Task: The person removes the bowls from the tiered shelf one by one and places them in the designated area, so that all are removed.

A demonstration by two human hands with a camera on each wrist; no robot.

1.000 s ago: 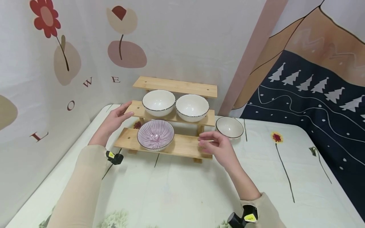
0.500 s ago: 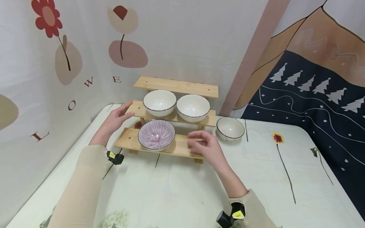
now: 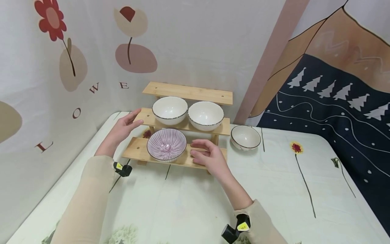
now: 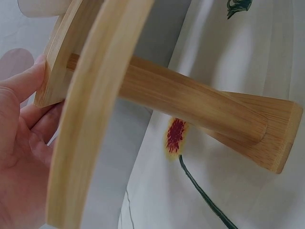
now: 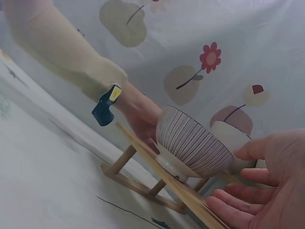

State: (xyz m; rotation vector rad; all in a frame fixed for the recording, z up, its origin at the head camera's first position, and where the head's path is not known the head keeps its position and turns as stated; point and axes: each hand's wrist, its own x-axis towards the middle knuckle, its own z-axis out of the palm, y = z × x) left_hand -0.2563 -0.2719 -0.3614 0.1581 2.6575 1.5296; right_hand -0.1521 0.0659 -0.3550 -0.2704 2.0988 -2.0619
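A three-tier wooden display shelf (image 3: pixel 134 150) stands on the table. My left hand (image 3: pixel 120 129) holds the left end of its middle plank, with the thumb (image 4: pixel 29 81) on one face and fingers on the other. A purple-striped bowl (image 3: pixel 166 144) sits on the lowest plank. Just right of that bowl, my right hand (image 3: pixel 211 157) hovers over the plank with loosely bent fingers (image 5: pixel 233 207) and holds nothing. From the right wrist, a gap seems to remain between thumb and bowl. Two white dark-rimmed bowls, the left one (image 3: pixel 170 110) and the right one (image 3: pixel 206 116), share the middle plank.
Another white bowl (image 3: pixel 245 137) stands on the flower-printed tablecloth (image 3: pixel 274 169), right of the shelf. The top plank (image 3: pixel 187 92) runs close to the printed backdrop (image 3: pixel 198 40). A dark blue printed cloth (image 3: pixel 335 105) borders the table at right.
My right hand has moved left along the lowest plank, from its right end toward the purple-striped bowl. My left hand stays on the middle plank, and the bowls keep their places.
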